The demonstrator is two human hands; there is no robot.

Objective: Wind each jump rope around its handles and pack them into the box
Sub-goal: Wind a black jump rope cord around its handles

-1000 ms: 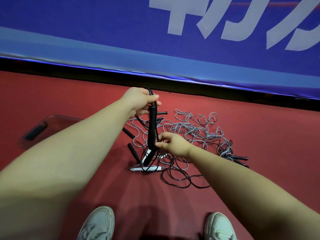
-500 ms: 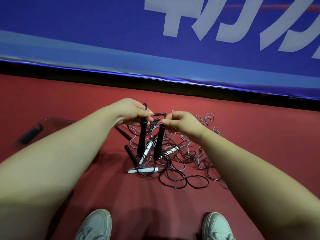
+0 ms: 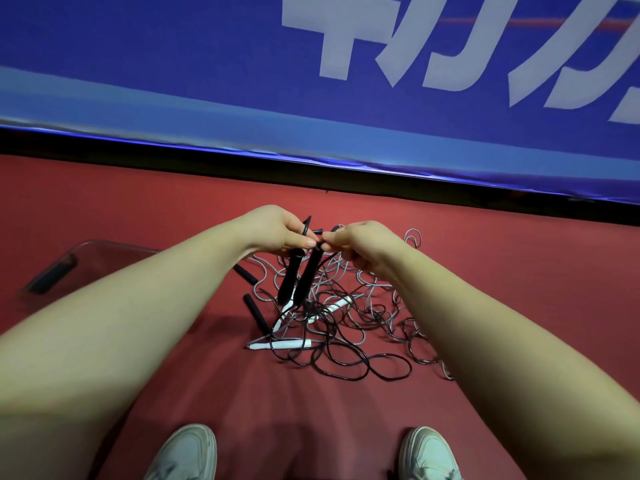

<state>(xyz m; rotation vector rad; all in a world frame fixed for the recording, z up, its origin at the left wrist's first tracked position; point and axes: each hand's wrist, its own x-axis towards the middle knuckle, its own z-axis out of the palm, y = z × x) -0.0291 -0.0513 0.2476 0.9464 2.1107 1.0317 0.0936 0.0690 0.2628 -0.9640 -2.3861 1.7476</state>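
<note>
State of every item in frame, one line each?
Left hand: grips one black plastic rope handle.
Right hand: pinches the second black handle.
Thin black cord: unwound, looped on floor.
Grey ropes: tangled heap on floor.
Clear plastic box: on floor, partly hidden.

A red floor (image 3: 138, 202) meets a black strip (image 3: 104, 147) under a blue banner (image 3: 173, 39) with large white letters (image 3: 332, 53) and a paler blue band (image 3: 207, 116) along its lower edge.

Even light, soft blur, wide-angle warp
</note>
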